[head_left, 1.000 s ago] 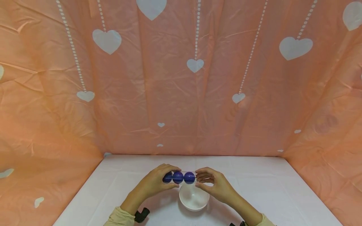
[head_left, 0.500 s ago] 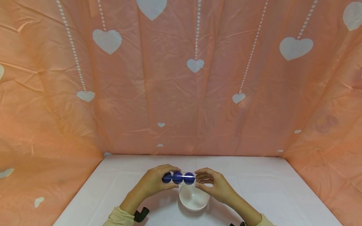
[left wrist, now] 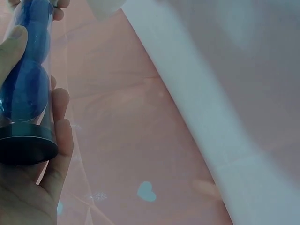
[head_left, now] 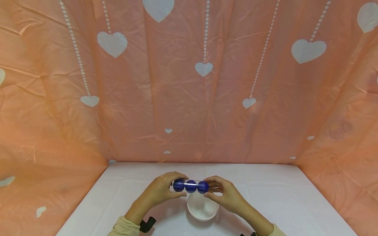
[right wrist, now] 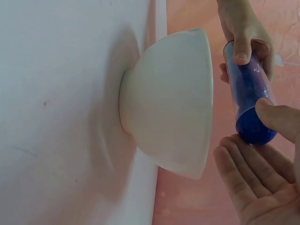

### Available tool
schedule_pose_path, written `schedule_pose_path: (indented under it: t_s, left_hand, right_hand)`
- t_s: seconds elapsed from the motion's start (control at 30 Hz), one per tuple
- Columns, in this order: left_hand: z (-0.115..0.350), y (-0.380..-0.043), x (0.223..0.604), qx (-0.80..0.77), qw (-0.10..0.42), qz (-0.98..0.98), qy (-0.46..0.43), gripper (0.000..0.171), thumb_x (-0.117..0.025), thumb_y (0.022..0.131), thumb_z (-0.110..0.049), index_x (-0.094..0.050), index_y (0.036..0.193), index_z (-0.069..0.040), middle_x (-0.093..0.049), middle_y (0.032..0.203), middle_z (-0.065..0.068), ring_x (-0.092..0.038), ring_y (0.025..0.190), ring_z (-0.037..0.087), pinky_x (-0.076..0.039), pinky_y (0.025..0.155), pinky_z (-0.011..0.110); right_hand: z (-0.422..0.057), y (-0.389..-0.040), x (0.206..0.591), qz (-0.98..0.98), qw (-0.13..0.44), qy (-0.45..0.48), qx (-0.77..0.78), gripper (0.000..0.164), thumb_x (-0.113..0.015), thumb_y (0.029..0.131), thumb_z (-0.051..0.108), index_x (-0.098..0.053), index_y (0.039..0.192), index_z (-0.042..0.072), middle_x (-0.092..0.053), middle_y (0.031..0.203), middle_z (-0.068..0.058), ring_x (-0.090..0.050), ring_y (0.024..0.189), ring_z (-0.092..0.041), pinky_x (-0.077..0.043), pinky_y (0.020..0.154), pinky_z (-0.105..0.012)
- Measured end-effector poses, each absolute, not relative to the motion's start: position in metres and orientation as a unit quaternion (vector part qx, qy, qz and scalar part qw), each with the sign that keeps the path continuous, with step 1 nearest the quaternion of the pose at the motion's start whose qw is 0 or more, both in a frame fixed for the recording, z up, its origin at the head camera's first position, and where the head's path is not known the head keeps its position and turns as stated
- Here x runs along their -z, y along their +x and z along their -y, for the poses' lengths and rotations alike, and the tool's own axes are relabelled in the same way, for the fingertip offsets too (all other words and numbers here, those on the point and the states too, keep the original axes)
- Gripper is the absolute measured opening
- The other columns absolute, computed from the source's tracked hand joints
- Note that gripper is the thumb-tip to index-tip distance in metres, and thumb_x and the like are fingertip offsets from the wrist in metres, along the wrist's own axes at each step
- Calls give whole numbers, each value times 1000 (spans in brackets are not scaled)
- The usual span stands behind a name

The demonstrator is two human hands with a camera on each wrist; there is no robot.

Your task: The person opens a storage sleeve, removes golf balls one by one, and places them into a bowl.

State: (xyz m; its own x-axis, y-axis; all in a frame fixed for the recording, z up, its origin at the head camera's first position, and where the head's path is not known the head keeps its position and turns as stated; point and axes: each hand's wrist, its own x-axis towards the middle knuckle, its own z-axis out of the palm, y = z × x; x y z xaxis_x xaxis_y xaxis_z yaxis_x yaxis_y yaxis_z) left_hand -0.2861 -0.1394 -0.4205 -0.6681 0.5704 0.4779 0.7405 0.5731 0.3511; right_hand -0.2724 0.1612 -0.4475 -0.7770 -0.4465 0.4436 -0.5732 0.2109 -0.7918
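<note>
My left hand (head_left: 160, 189) grips a clear tube (right wrist: 238, 82) lying sideways, fingers above and thumb below. Inside it sit three dark blue balls (head_left: 191, 186) in a row. A black cap (left wrist: 28, 146) closes the tube's left end, against the left palm. At the opposite end, my right hand (head_left: 228, 196) pinches the tube's rim between thumb and fingers. There the rightmost ball (right wrist: 255, 127) bulges out of the open mouth, above the right fingers in the right wrist view. Just below and nearer stands a white bowl (head_left: 202, 209), with nothing seen in it.
A white-covered table (head_left: 271, 193) lies under the hands. Orange sheeting (head_left: 183, 98) with pale hearts hangs behind it and along both sides. A black strap piece (head_left: 148, 225) shows at the left wrist.
The three balls have slid right along the tube, so the rightmost one now reaches past its end toward the right fingers. Both hands and the bowl have hardly moved.
</note>
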Motion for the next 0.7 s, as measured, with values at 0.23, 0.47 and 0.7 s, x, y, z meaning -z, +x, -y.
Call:
schedule_pose_path:
  t_s: [0.23, 0.47, 0.7]
  left_hand:
    - [139, -286, 421, 272, 159, 873, -373, 51, -93, 86, -38, -72, 131, -25, -74, 124, -10, -68, 111, 10, -60, 96, 40]
    - [140, -288, 423, 285, 149, 872, -368, 51, -93, 86, -37, -72, 131, -26, -74, 123, -9, -62, 96, 4, -57, 80, 28]
    - [141, -290, 425, 306, 137, 868, -366, 50, -93, 87, -36, -72, 131, -25, -74, 123, -8, -61, 86, 9, -54, 74, 24]
  right_hand:
    - [-164, -273, 446, 779, 59, 329, -530, 40, -85, 93, 11, -68, 129, 4, -76, 116, -9, -75, 102, -15, -62, 94, -32]
    - [-166, -274, 446, 776, 68, 339, -528, 36, -84, 95, 11, -68, 127, 4, -76, 114, -9, -75, 101, -19, -62, 93, -34]
    - [-167, -273, 443, 779, 67, 329, -530, 36, -84, 95, 12, -69, 126, 4, -76, 113, -9, -75, 101, -18, -62, 94, -33]
